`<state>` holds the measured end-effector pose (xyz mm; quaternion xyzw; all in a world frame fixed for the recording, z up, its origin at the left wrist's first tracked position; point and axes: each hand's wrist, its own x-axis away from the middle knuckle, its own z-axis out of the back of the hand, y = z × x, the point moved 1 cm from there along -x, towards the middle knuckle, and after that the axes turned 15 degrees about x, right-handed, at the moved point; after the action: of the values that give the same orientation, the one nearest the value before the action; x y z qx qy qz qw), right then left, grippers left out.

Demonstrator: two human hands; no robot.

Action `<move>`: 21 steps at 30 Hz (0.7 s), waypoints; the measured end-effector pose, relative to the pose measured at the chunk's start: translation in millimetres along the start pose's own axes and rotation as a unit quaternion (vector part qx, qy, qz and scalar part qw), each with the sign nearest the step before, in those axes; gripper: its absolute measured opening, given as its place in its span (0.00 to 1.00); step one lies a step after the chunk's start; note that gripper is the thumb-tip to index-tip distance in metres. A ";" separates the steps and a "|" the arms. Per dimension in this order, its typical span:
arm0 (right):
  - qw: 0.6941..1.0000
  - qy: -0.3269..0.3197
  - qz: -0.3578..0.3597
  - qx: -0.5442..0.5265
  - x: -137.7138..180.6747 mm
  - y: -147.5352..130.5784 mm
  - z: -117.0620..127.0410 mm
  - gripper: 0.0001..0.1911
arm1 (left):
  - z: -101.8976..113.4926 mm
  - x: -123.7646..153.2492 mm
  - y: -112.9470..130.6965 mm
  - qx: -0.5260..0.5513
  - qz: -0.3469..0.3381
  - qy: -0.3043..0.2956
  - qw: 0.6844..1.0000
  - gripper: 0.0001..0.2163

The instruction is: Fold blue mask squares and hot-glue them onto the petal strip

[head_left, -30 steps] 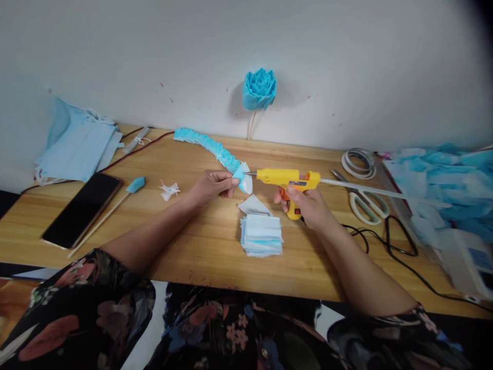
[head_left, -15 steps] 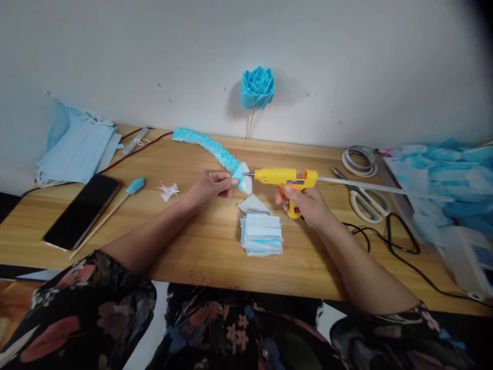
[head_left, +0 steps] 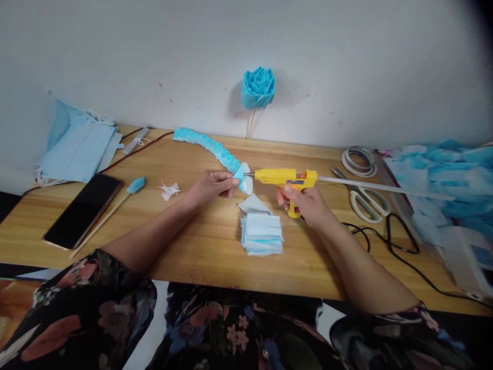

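My left hand [head_left: 215,186] pinches a folded blue and white fabric piece [head_left: 245,180] near the middle of the table. My right hand [head_left: 302,203] is wrapped round the handle of a yellow hot glue gun [head_left: 275,176], its nozzle at the folded piece. A long clear glue stick [head_left: 370,184] juts from the gun's back. Behind my left hand, a curved row of overlapping folded blue petals [head_left: 208,145] runs toward the wall, its near end by the held piece. In front lies a stack of pale blue fabric squares [head_left: 263,235], with a loose square [head_left: 254,204] just behind it.
A blue fabric rose [head_left: 258,88] on a stick stands against the wall. At left are face masks [head_left: 77,146], a phone [head_left: 82,211] and a blue-tipped stick [head_left: 108,222]. Scissors [head_left: 367,204], tape rolls [head_left: 359,161], a black cord [head_left: 404,250] and a bin of blue scraps [head_left: 458,180] occupy the right.
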<state>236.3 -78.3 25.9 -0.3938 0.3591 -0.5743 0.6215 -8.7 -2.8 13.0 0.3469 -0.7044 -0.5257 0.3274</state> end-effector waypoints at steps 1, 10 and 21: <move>1.000 0.001 -0.002 0.004 -0.1 0.1 0.0 0.29 | 0.2 0.1 -0.1 -0.001 -0.001 0.000 1.000 0.20; 1.000 -0.007 0.006 0.021 -0.1 2.7 1.0 0.27 | -1.4 0.4 1.6 0.000 -0.001 0.000 1.000 0.22; 0.993 -0.010 0.010 0.121 3.6 -2.9 9.6 0.24 | -0.6 -0.3 -2.2 0.006 -0.026 0.008 1.000 0.22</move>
<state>244.0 -81.2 32.7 -0.3182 0.2846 -0.6035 0.6735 -7.8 -3.3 11.0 0.3713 -0.6958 -0.5269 0.3168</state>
